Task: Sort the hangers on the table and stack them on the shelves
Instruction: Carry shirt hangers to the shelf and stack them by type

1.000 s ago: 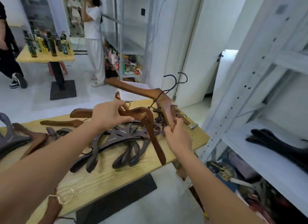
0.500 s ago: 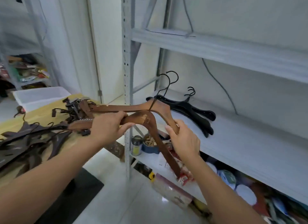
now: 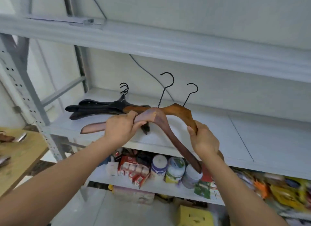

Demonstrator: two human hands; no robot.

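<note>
Brown wooden hangers (image 3: 159,119), two, curved, smooth, black wire hooks up, held over grey metal shelf (image 3: 269,133); left hand (image 3: 120,128) clenched round left arms, right hand (image 3: 204,140) wrapped round right arm. Black hangers (image 3: 94,108) stacked far left on shelf.

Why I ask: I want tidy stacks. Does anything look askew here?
The two brown hangers gripped by the left hand and right hand are misaligned: hooks apart, arms splayed. The black hangers on the shelf are slightly fanned. Nothing looks damaged.
</note>
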